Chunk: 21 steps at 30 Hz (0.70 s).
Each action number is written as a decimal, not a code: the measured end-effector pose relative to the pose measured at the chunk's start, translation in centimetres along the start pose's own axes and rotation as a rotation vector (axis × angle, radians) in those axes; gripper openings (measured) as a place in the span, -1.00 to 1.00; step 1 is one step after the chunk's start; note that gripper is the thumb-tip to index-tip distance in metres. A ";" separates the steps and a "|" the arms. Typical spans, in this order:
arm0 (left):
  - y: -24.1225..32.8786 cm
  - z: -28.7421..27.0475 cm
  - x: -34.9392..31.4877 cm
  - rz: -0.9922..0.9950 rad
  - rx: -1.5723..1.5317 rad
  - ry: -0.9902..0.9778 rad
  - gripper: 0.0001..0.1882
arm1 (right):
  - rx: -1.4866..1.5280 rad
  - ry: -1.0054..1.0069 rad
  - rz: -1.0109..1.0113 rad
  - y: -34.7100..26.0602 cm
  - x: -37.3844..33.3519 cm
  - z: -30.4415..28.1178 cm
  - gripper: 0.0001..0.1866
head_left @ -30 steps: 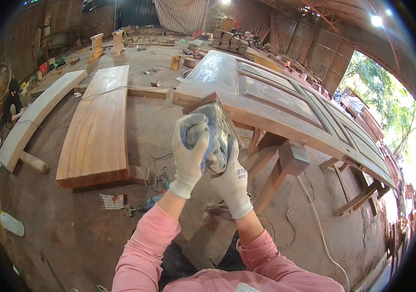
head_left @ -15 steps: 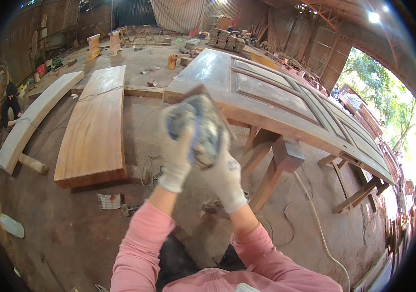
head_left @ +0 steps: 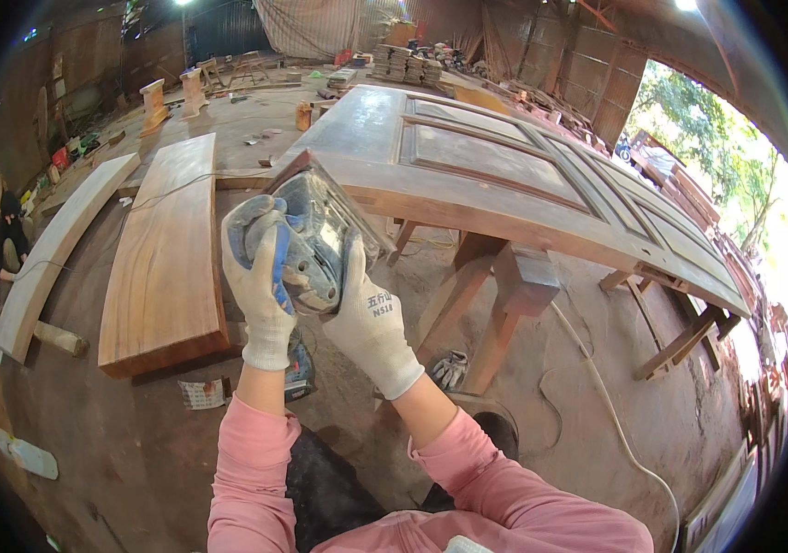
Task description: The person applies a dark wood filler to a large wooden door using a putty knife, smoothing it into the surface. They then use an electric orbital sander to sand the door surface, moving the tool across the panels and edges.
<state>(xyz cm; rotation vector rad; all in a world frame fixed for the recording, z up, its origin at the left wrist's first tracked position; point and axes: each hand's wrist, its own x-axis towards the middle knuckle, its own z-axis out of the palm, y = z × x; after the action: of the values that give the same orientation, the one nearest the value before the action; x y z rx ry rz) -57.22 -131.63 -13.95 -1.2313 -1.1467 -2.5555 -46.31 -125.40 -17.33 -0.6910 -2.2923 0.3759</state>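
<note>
A dusty electric sander (head_left: 320, 235) is held up in the air, tilted, with its flat pad turned away toward the upper right. My left hand (head_left: 257, 295), in a white glove with a blue palm, is wrapped around the sander's body. My right hand (head_left: 371, 318), gloved as well, grips its other side near the pad's edge. Just beyond the sander lies a large panelled wooden door (head_left: 481, 166) on sawhorses, its front edge close to the tool. Whether the pad touches the door I cannot tell; they look apart.
Two thick wooden slabs, a wide one (head_left: 168, 258) and a narrow curved one (head_left: 62, 253), lie left. A blue power tool (head_left: 299, 373) and a glove (head_left: 451, 370) are below. A white cable (head_left: 610, 405) crosses the floor. Another person (head_left: 11, 235) crouches far left.
Both hands and the sander have shifted left and slightly down in the picture. My view has turned, so the door and slabs sit further left. The grip on the sander continues.
</note>
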 end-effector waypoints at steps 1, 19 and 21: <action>0.4 0.1 0.0 0.028 0.076 -0.022 -0.73 | 0.038 -0.016 0.051 -0.2 -0.2 -0.5 0.15; 0.0 7.4 -4.6 -0.048 0.061 -0.312 -0.62 | 0.291 0.288 0.097 6.9 -6.2 -2.5 0.13; -0.5 8.0 -5.3 -0.117 0.012 -0.286 -0.61 | 0.202 0.249 0.108 7.6 -6.6 -3.1 0.14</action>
<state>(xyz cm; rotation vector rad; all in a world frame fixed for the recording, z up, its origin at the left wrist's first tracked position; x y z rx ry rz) -48.73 -127.29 -14.78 -1.6139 -1.3196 -2.5065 -37.26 -122.73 -22.07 -0.7179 -1.9571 0.5327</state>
